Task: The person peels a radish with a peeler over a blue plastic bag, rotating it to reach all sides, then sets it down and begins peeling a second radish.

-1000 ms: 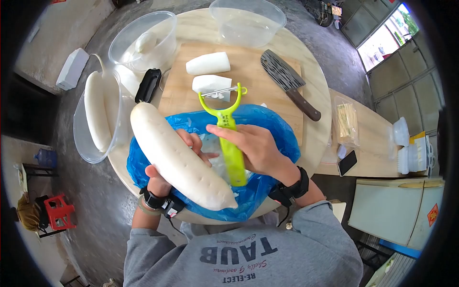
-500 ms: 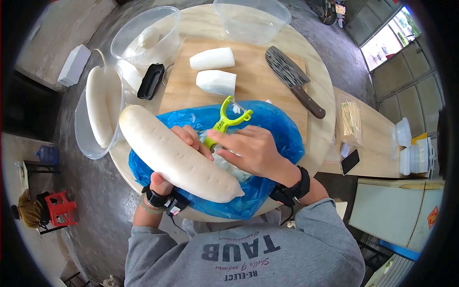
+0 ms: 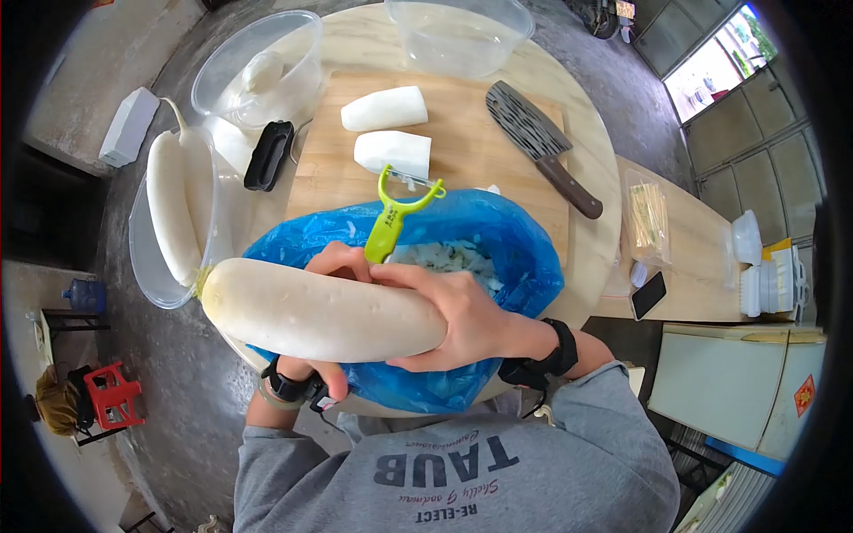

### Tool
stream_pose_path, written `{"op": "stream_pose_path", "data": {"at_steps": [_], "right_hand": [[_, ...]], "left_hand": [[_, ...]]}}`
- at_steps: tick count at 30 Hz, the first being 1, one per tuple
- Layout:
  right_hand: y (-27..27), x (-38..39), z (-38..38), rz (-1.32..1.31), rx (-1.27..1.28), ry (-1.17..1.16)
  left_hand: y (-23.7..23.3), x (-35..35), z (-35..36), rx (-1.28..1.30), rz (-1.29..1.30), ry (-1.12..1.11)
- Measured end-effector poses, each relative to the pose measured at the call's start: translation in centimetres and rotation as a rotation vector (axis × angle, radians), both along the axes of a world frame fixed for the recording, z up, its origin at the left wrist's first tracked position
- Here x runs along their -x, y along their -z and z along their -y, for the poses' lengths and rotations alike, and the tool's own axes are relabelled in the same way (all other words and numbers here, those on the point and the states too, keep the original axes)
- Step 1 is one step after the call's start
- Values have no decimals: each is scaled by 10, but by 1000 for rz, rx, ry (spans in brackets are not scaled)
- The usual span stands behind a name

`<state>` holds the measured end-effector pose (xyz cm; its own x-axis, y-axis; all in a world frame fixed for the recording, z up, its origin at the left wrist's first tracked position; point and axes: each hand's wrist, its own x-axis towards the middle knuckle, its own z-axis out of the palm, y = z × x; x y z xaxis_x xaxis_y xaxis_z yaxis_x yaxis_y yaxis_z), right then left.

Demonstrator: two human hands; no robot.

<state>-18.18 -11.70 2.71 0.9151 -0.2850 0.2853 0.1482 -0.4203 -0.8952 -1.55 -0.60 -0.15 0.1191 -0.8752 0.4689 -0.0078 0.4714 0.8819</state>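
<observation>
One clear tub (image 3: pixel 147 282), left, holding a pale root (image 3: pixel 171 209). One large white radish (image 3: pixel 311 311), above a blue bag (image 3: pixel 524 240), clasped between my left hand's (image 3: pixel 338 259) thumb and fingers. One green peeler (image 3: pixel 389 218), handle among fingers (whose, I cannot tell). My right hand (image 3: pixel 471 320), wrapped round the radish's right end. One cleaver (image 3: pixel 531 133), far right.

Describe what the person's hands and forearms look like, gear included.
The left hand and right hand are bare. Each wrist wears a black strap with a dark module and thin dark cable; the left module shows a pale label, and a pale band circles that forearm. Grey sleeves end short of the wrists.
</observation>
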Motion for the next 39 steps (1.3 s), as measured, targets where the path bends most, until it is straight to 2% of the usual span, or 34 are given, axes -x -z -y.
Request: {"op": "stream_pose_path", "data": {"at_steps": [2, 4, 6, 8, 9, 10, 11, 14, 16, 20, 23, 26, 29, 33, 38, 39], "right_hand": [[0, -1, 5, 42, -105, -72], [2, -1, 10, 83, -212, -130], [13, 1, 15, 118, -318, -172], [16, 7, 16, 108, -642, -231], [19, 9, 19, 113, -807, -329], [22, 11, 21, 107, -973, -420], [23, 9, 21, 169, -993, -405], [9, 6, 32, 411, -945, -325], [15, 4, 39, 435, -904, -252], [15, 1, 38, 395, -909, -69], [17, -1, 38, 359, -856, -142], [24, -5, 32, 361, -819, -133], [24, -6, 32, 349, -768, -135], [26, -5, 40, 342, -617, -106], [31, -4, 49, 376, -503, -59], [30, -3, 48, 369, -547, -48]], "left_hand": [[-3, 1, -2, -48, -102, 14], [1, 1, -11, -151, -137, -143], [14, -2, -26, -307, -107, -470], [17, -6, -25, -126, -150, -398], [2, -8, -12, 133, -203, -162], [-5, -9, -9, 238, -244, -133], [-9, -8, -11, 227, -335, -168], [-7, -19, -19, 251, -598, 74], [-4, -29, -21, 247, -676, 321], [-7, -24, -13, 269, -769, 531], [-8, -27, -12, 255, -647, 552], [-13, -14, -15, 290, -683, 153], [-2, -23, -17, 295, -817, 76], [7, -31, -14, 405, -1085, 342], [-2, -29, -18, 310, -1123, 294], [-5, -28, -19, 292, -1149, 282]]}}
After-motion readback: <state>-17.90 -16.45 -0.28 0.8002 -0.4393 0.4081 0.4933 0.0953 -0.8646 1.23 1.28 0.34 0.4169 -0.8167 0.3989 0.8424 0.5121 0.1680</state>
